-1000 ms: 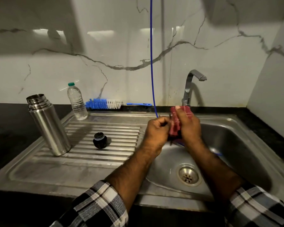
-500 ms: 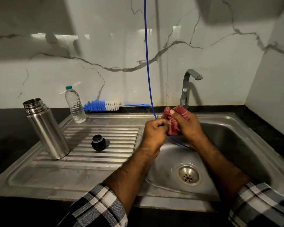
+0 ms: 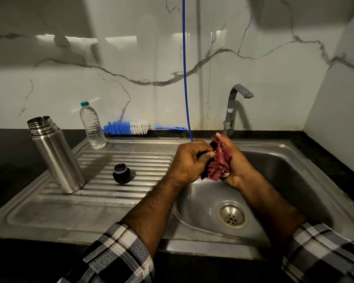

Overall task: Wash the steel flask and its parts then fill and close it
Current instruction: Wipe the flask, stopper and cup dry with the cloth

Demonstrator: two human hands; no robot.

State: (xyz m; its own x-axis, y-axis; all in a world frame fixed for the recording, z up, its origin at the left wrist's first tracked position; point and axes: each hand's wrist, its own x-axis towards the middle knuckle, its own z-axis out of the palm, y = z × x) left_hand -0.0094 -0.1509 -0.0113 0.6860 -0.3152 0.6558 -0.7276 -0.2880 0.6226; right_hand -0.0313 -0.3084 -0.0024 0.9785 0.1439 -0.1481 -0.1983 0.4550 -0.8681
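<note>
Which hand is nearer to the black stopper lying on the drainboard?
Left. The left hand is just right of the black stopper, at the basin's edge. The right hand is farther right, over the basin, beyond the red cloth.

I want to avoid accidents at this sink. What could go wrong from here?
1. The open steel flask stands on the ribbed drainboard; a bump from the left hand might tip it.
2. The black stopper lies loose nearby and could roll into the basin.
3. The blue cord hangs by both hands and may snag the red cloth.
</note>
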